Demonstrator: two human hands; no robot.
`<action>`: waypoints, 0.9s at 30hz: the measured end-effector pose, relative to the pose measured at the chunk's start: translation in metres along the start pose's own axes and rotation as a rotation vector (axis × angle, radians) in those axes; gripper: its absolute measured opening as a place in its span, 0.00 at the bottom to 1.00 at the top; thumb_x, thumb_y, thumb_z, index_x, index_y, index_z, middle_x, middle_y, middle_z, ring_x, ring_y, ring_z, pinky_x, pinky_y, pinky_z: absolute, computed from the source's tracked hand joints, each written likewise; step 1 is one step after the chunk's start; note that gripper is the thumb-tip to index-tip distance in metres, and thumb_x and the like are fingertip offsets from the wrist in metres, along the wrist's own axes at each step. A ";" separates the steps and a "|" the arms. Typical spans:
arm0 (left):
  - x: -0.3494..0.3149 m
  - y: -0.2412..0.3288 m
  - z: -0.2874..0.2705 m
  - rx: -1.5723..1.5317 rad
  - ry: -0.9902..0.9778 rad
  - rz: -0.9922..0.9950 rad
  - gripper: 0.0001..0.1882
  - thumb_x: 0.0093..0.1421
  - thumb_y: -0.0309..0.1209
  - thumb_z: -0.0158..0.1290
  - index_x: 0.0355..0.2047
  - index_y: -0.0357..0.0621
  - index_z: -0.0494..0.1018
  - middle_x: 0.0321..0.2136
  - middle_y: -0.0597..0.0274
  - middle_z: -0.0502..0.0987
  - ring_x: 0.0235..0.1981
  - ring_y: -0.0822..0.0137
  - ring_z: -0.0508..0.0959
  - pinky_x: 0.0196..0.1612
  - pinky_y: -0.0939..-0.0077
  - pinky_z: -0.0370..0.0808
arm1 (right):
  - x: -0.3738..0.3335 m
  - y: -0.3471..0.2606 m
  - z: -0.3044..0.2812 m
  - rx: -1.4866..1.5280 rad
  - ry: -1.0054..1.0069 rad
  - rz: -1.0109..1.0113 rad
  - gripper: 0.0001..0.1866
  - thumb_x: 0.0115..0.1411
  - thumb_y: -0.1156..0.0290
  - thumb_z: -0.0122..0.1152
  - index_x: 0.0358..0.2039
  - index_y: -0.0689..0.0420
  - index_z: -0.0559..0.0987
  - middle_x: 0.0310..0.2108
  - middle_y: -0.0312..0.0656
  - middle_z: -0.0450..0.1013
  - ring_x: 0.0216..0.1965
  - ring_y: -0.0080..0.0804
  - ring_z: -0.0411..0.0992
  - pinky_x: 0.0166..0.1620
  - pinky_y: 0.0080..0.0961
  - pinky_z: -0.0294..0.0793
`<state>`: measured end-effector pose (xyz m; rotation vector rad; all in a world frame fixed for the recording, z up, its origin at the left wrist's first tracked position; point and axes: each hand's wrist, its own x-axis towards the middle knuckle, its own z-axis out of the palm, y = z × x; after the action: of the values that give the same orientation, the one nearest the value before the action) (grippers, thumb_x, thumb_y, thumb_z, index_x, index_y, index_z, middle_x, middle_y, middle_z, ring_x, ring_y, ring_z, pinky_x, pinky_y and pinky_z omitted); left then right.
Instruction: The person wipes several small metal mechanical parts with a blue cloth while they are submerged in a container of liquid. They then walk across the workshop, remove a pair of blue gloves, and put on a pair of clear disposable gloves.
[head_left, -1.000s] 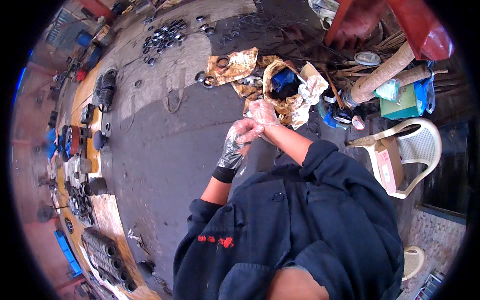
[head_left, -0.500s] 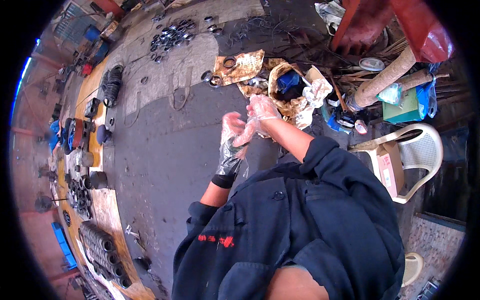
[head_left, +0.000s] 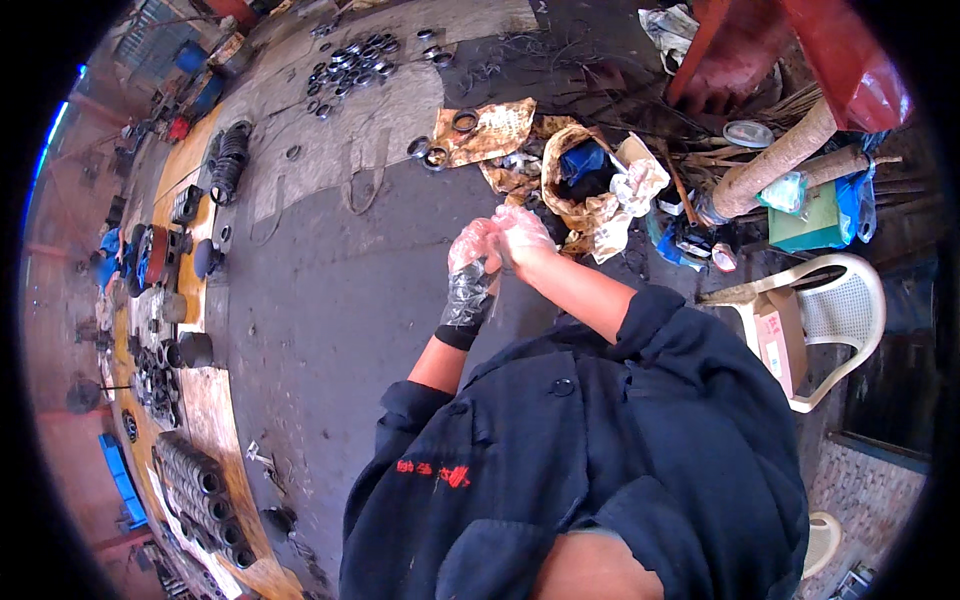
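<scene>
The clear glove (head_left: 467,294) runs up the left hand (head_left: 472,250); the right hand (head_left: 523,236) touches its finger end. Can't tell if fingers pinch.

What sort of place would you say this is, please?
It looks like a workshop, possibly one handling metal parts: a loose pile of dark rings lies on the floor area ahead, rows of dark cylindrical parts line the left side, and brown-stained paper lies beyond the hands.

Dark navy jacket (head_left: 690,430), round dark button (head_left: 563,387) at front, red marking (head_left: 435,470) on left breast; rolled-up sleeves (head_left: 650,312); crinkled clear plastic gloves (head_left: 467,293), snug black cuff (head_left: 457,336) below left one
</scene>
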<state>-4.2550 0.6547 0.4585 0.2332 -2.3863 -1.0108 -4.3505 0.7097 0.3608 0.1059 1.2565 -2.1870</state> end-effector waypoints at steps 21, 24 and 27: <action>0.000 -0.090 -0.048 -1.106 -0.151 -0.831 0.05 0.60 0.23 0.47 0.36 0.36 0.66 0.37 0.44 0.74 0.39 0.48 0.78 0.37 0.63 0.80 | -0.072 -0.135 -0.078 -0.630 0.002 -0.346 0.15 0.54 0.73 0.60 0.43 0.61 0.74 0.37 0.37 0.75 0.37 0.20 0.71 0.42 0.21 0.72; 0.002 -0.071 -0.034 -1.134 -0.229 -0.771 0.06 0.60 0.26 0.49 0.35 0.37 0.66 0.35 0.45 0.74 0.37 0.49 0.79 0.38 0.60 0.79 | -0.080 -0.138 -0.040 -1.065 -0.246 -0.543 0.28 0.48 0.68 0.66 0.50 0.58 0.71 0.48 0.43 0.69 0.43 0.31 0.72 0.46 0.24 0.71; 0.003 -0.062 -0.017 -1.135 -0.313 -0.704 0.06 0.60 0.28 0.48 0.35 0.38 0.66 0.36 0.48 0.74 0.39 0.51 0.78 0.42 0.62 0.77 | -0.073 -0.121 -0.023 -1.517 -0.299 -0.557 0.46 0.41 0.53 0.69 0.59 0.56 0.60 0.61 0.44 0.55 0.57 0.42 0.61 0.52 0.38 0.67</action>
<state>-4.2514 0.5991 0.4257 0.5028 -1.5636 -2.6730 -4.3610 0.8065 0.4659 -1.2046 2.5252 -0.9575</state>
